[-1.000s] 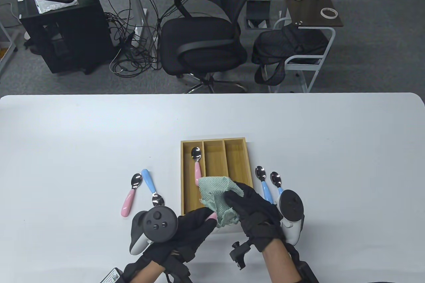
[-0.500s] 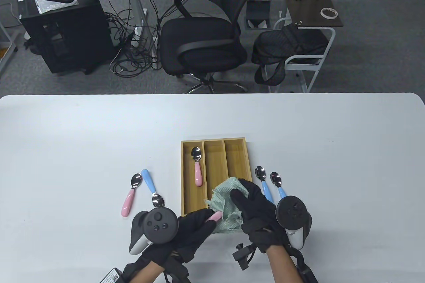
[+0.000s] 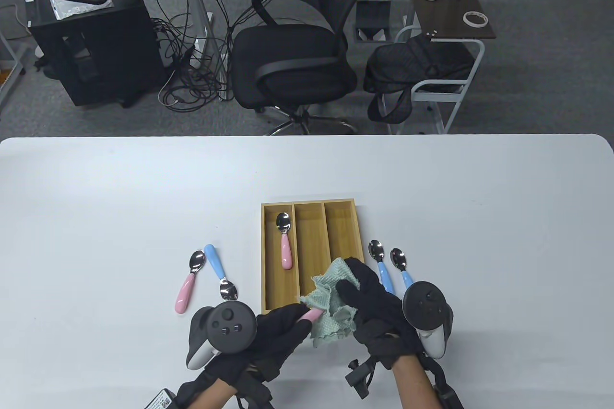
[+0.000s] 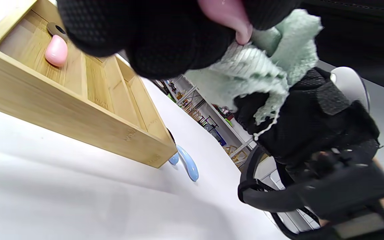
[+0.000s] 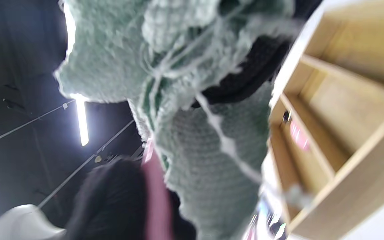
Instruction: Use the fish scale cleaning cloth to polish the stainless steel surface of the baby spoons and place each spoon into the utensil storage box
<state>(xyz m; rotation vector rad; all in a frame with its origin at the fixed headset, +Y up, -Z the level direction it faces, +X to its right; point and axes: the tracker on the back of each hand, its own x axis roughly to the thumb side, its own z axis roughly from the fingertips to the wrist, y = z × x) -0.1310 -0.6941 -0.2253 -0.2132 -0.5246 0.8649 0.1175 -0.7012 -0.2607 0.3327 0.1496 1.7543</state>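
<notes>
White counter (image 3: 431, 198): left hand (image 3: 276, 332) pinches a pink spoon (image 3: 312, 316) steady while right hand (image 3: 371, 301) clutches the cloth (image 3: 328, 306) around its bowl, by the box (image 3: 268, 255).

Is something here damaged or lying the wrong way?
The green cloth has frayed edges with loose threads hanging. On the table, the blue spoon left of the box points its bowl toward the person, opposite to the other spoons.

The middle and right compartments of the utensil storage box (image 3: 311, 255) lie open from above, flanked by loose spoons on the counter (image 3: 479, 217) either side.
</notes>
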